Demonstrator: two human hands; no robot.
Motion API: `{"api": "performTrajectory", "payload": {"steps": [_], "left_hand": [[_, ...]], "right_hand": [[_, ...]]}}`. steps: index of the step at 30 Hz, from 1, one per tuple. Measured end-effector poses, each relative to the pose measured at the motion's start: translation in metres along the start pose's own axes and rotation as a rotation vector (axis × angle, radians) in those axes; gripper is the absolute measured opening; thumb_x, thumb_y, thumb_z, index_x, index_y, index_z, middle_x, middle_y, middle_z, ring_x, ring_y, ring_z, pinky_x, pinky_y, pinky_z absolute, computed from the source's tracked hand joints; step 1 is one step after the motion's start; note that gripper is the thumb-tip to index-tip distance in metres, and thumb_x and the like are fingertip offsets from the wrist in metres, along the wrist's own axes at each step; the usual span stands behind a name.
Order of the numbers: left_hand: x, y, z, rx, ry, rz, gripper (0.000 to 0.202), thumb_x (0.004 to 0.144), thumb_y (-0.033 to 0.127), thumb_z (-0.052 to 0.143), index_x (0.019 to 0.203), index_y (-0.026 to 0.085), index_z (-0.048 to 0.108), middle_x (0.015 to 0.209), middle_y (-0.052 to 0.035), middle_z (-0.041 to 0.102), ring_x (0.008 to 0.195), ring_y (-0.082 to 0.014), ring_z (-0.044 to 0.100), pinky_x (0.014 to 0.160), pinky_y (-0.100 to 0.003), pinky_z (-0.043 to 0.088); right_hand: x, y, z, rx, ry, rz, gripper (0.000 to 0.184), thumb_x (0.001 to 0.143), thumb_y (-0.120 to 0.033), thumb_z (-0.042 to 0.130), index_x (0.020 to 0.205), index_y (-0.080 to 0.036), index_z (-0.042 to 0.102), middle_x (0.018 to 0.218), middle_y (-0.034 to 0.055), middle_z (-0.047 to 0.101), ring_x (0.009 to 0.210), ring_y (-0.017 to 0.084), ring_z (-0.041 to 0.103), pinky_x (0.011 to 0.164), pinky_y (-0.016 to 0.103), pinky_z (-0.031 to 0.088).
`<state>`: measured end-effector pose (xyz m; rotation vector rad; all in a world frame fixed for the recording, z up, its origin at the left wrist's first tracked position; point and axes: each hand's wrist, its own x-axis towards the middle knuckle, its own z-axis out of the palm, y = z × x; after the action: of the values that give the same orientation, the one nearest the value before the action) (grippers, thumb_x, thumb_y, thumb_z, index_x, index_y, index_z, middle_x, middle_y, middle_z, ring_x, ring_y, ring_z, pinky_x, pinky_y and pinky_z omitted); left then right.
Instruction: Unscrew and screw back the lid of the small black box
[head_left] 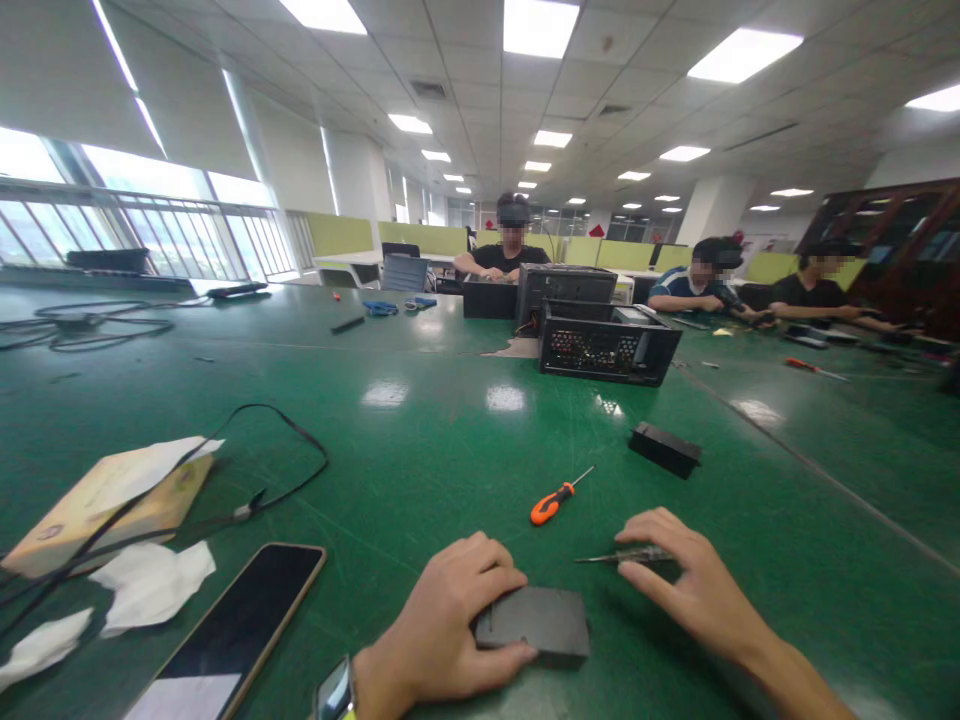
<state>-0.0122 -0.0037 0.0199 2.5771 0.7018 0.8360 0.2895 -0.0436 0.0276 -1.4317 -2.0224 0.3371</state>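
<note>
My left hand (442,625) grips the left end of a flat dark grey box (544,625) lying on the green table (420,440), fingers curled over its top and thumb along its near side. My right hand (686,580) rests just right of the box. Its fingers are bent over a thin metal tool (619,556) that lies on the table; I cannot tell whether they pinch it. An orange-handled screwdriver (553,500) lies a little beyond both hands.
A phone (240,630), crumpled tissues (154,580), a flat cardboard box (112,505) and a black cable (292,470) lie at the near left. A small black block (665,448) sits right of centre, an open computer case (607,345) farther back. Three people sit at the far side.
</note>
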Motion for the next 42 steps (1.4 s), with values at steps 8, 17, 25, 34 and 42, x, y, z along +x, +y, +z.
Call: {"api": "performTrajectory", "payload": {"steps": [8,17,25,34,42], "left_hand": [[-0.001,0.0,0.005,0.032,0.057,0.004,0.037,0.079,0.045,0.068,0.103,0.018,0.07,0.091,-0.009,0.065,0.08,-0.0245,0.058,0.068,-0.036,0.046],[0.0,-0.002,0.001,-0.049,0.025,0.019,0.043,0.079,0.048,0.071,0.108,0.017,0.069,0.091,-0.0089,0.064,0.08,-0.0233,0.059,0.068,-0.034,0.046],[-0.003,-0.007,0.002,-0.035,0.045,0.023,0.045,0.078,0.049,0.073,0.11,0.018,0.069,0.091,-0.0085,0.065,0.08,-0.0233,0.06,0.067,-0.033,0.046],[-0.002,-0.006,0.004,0.016,0.053,0.03,0.045,0.081,0.057,0.067,0.105,0.019,0.071,0.086,-0.0075,0.068,0.074,-0.0224,0.06,0.064,-0.032,0.045],[-0.002,-0.008,0.002,-0.005,0.04,0.059,0.063,0.077,0.073,0.061,0.107,0.018,0.07,0.087,-0.0089,0.069,0.075,-0.0227,0.063,0.063,-0.031,0.047]], "right_hand": [[-0.014,-0.035,0.034,-0.031,-0.151,-0.122,0.059,0.077,-0.054,0.072,0.127,-0.024,0.062,0.118,0.0106,0.069,0.107,0.03,0.063,0.094,0.044,0.05],[-0.013,-0.041,0.029,0.003,-0.252,-0.047,0.05,0.084,-0.052,0.066,0.122,-0.021,0.063,0.121,0.0122,0.067,0.114,0.031,0.06,0.104,0.053,0.041],[-0.013,-0.044,0.03,-0.017,-0.254,-0.039,0.045,0.084,-0.046,0.067,0.121,-0.02,0.064,0.118,0.0117,0.068,0.11,0.029,0.06,0.1,0.051,0.044],[-0.012,-0.04,0.027,-0.075,-0.183,-0.224,0.05,0.08,-0.052,0.069,0.12,-0.022,0.064,0.112,0.0093,0.071,0.1,0.028,0.064,0.089,0.044,0.05],[-0.002,0.03,-0.014,-0.192,0.103,0.03,0.037,0.085,-0.043,0.064,0.116,-0.022,0.065,0.116,0.0108,0.067,0.108,0.029,0.06,0.095,0.049,0.047]]}}
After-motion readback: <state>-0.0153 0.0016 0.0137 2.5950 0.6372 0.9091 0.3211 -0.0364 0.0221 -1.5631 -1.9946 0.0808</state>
